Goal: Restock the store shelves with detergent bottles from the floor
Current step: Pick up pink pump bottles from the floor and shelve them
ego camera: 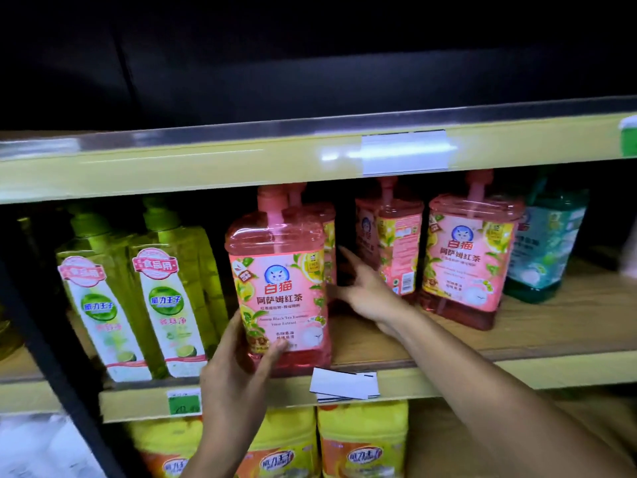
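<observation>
A pink pump bottle of detergent (279, 288) stands at the front edge of the middle shelf (537, 339). My left hand (238, 370) grips its lower left side, thumb across the label. Reaching into the gap to its right, my right hand (362, 291) has straight fingers touching the bottle's right side. Another pink bottle (329, 236) stands right behind it. Two more pink bottles stand further right: one (393, 243) set back and one (468, 260) near the front.
Two green bottles (158, 298) stand left of the pink one, and a teal bottle (548, 246) is at the far right. A loose white price tag (344, 384) hangs on the shelf lip. Yellow bags (362, 439) fill the shelf below. The top shelf edge (241, 167) overhangs closely.
</observation>
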A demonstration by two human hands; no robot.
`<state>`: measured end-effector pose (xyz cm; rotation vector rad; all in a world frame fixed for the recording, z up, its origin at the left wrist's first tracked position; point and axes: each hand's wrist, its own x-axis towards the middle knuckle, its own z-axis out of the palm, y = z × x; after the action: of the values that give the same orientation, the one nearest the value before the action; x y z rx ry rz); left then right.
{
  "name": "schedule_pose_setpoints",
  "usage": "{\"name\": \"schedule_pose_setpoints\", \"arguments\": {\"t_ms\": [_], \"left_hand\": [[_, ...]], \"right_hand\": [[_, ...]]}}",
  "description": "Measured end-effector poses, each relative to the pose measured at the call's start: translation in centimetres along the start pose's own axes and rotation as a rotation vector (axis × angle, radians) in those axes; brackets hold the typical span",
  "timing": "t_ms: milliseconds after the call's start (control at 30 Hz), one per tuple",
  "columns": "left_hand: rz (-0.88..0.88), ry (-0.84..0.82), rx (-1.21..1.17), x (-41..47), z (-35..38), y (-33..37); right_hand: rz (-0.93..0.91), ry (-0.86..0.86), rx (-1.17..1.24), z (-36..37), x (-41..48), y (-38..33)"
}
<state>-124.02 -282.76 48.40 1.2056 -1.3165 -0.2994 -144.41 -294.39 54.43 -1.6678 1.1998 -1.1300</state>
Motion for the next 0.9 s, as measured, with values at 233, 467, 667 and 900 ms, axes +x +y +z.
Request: {"name": "schedule_pose_setpoints", "arguments": {"t_ms": [233, 467, 667, 900], "left_hand": [[0.004, 0.009, 0.02, -0.3, 0.3, 0.4], [-0.015, 0.042, 0.075, -0.8, 0.7, 0.3], [0.003, 0.05, 0.092, -0.9, 0.8, 0.8], [0.049, 0.123, 0.104, -1.3, 1.4, 0.7]], "right_hand": [[-0.077, 0.021, -0.056, 0.5, 0.3, -0.2], [-0.162, 0.041, -0.22, 0.2, -1.3, 0.1], [-0.165, -0.072, -0.29, -0.1, -1.9, -0.5], [-0.218, -0.031, -0.341, 0.6, -1.8, -0.6]]}}
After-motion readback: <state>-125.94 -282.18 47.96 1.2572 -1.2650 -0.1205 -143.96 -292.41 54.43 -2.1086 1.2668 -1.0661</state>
